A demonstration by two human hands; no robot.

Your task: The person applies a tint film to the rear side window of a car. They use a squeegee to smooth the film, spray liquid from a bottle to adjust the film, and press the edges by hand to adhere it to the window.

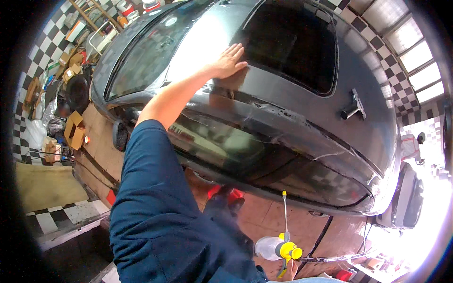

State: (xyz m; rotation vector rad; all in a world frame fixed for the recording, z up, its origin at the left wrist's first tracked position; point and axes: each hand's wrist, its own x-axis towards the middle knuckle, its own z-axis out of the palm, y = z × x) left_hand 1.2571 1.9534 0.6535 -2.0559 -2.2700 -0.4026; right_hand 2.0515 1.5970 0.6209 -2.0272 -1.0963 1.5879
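Note:
Flat on the dark grey car roof [278, 78] lies my left hand [229, 62], its fingers stretched out beside the dark glass sunroof [292, 45]. My left arm reaches across the side windows in a navy sleeve. At the lower edge my right hand [289, 272], only partly visible, grips the handle of a pump sprayer [269, 248]. The sprayer has a translucent bottle, a yellow and grey head and a long thin wand tipped in yellow. A black-handled squeegee-like tool [354, 105] rests on the roof toward the rear.
The car [264, 165] fills the middle, with its wing mirror [120, 135] at the left. Cardboard boxes [73, 130], a tyre [78, 92] and bags are piled along the checkered wall. A dark hose [99, 166] runs over the reddish floor. Bright light floods the right side.

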